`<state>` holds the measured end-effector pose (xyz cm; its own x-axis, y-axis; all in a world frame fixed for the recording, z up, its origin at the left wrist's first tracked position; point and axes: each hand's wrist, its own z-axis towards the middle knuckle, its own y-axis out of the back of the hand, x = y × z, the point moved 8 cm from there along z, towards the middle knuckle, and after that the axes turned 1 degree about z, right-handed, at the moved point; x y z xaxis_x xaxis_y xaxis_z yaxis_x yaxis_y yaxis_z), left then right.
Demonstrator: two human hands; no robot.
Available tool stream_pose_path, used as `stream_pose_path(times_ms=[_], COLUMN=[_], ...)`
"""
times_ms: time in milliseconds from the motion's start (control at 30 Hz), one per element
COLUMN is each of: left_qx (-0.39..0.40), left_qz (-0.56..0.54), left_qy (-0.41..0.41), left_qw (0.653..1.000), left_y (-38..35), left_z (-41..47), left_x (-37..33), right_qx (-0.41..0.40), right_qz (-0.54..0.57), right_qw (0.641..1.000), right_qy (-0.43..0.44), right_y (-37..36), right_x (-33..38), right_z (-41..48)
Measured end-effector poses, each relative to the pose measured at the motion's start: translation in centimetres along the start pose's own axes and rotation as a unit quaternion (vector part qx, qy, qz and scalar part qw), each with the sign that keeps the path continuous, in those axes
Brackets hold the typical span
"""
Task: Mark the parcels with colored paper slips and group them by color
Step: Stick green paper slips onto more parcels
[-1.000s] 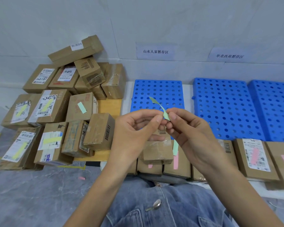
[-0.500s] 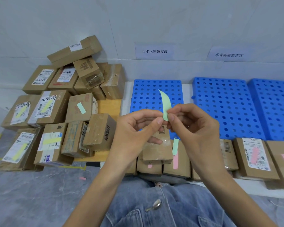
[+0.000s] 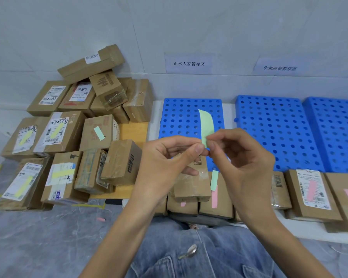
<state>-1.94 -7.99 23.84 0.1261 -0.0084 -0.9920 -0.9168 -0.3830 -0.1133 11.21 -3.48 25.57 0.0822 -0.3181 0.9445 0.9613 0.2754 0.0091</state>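
Observation:
A pale green paper slip (image 3: 207,125) stands upright in front of me, pinched at its lower end between the fingertips of my left hand (image 3: 167,163) and my right hand (image 3: 243,159). Just below my hands lies a small brown parcel (image 3: 191,185) on top of other parcels, one with a green slip (image 3: 214,180) and a pink slip (image 3: 214,197). To the left is a pile of cardboard parcels (image 3: 68,141), several with yellow slips and one with a green slip (image 3: 99,133). At the right, parcels with pink slips (image 3: 311,190) sit in a row.
Three blue perforated pallets (image 3: 279,127) lie against the wall under two paper signs (image 3: 189,63). A wooden board (image 3: 133,130) lies under the left pile. A loose pink slip (image 3: 100,219) is on the grey plastic-covered floor. My denim-clad lap fills the bottom.
The green slip was curled and bent over to the left; it has now straightened and stands upright between my fingertips. My hands have stayed in about the same place.

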Motion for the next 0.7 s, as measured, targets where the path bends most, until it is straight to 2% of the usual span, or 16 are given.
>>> stream_pose_path(times_ms=[267, 433, 533, 700], left_qx=[-0.028, 0.005, 0.021, 0.012], left_qz=[0.045, -0.027, -0.031, -0.015], left_qy=[-0.024, 0.028, 0.042, 0.024], left_qw=[0.998, 0.999, 0.998, 1.0], left_y=[0.2, -0.3, -0.3, 0.0], left_z=[0.1, 0.1, 0.2, 0.3], left_x=[0.0, 0.5, 0.5, 0.4], right_qx=[-0.006, -0.028, -0.018, -0.005], right_qz=[0.01, 0.069, 0.107, 0.107], right_qw=[1.0, 0.992, 0.983, 0.983], right_qy=[-0.024, -0.103, -0.151, -0.148], right_y=[-0.1, 0.3, 0.2, -0.1], right_x=[0.0, -0.9, -1.4, -1.6], right_z=[0.0, 0.3, 0.4, 0.3])
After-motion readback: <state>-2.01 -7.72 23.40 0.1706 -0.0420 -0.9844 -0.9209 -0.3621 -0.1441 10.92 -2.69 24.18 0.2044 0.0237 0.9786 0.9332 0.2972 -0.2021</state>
